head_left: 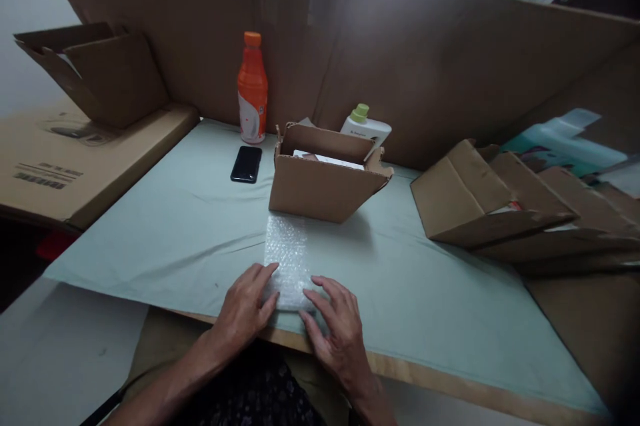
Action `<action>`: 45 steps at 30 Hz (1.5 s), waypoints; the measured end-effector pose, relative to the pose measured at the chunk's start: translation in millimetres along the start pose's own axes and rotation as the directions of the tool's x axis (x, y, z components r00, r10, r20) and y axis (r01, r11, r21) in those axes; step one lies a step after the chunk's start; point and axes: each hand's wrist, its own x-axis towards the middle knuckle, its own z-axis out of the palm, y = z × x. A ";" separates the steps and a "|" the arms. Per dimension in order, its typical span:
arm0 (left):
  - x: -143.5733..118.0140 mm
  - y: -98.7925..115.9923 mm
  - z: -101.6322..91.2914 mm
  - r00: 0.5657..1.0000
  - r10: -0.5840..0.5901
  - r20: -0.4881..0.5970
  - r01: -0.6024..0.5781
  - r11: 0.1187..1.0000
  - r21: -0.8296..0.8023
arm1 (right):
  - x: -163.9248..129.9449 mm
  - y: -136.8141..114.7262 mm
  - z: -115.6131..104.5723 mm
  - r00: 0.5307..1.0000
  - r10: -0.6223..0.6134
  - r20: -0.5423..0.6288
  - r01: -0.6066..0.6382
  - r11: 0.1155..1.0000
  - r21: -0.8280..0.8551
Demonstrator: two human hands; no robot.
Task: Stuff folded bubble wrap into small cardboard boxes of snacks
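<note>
A narrow strip of clear bubble wrap (287,256) lies flat on the pale green cloth, reaching from the near table edge toward a small cardboard box. My left hand (249,299) rests at the strip's left edge, fingers bent and apart, thumb and fingertips touching or very near it. On the opposite side, my right hand (336,319) has its fingers spread with the tips at the strip's right edge. Neither hand grips anything that I can see. Just beyond the wrap stands the open cardboard box (320,187), with a white, flat item (327,159) showing inside.
Behind the box are an orange bottle (253,89), a black phone (246,165) and a white bottle with a green cap (367,125). Cardboard boxes (480,196) stand at the right; a large flat carton (65,169) bears another box (117,76) at the left. Tall cardboard (425,66) walls the back.
</note>
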 end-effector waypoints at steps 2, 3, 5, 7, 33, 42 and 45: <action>0.0 0.1 -1.5 0.998 0.037 -0.057 -0.034 0.998 0.055 | -1.1 0.3 5.0 0.995 -0.055 0.083 0.057 0.998 -0.022; -1.9 0.8 -3.7 0.994 0.073 -0.086 -0.066 0.995 0.078 | -0.6 0.2 7.3 0.992 -0.064 0.108 0.066 0.998 -0.014; -8.4 2.8 -10.2 0.983 0.159 -0.092 -0.151 0.984 0.092 | 2.4 -0.8 9.9 0.992 -0.041 0.116 0.038 0.999 0.030; -16.2 4.5 -17.3 0.976 0.213 -0.031 -0.212 0.976 0.052 | 6.6 -2.4 9.2 0.988 0.001 0.156 -0.019 0.994 0.110; 36.3 -6.0 -9.5 1.000 0.003 0.009 -0.004 0.985 0.173 | 21.5 7.2 16.3 0.996 0.028 0.089 -0.023 0.998 -0.058; 0.1 -5.2 -8.7 0.932 -0.358 0.049 0.339 0.821 -0.459 | 29.6 6.8 20.8 0.949 0.280 0.143 -0.311 0.906 0.286; 4.3 -0.5 -12.1 0.918 -0.339 0.207 0.392 0.691 -0.607 | 30.2 0.8 14.1 0.878 0.337 0.340 -0.464 0.773 0.432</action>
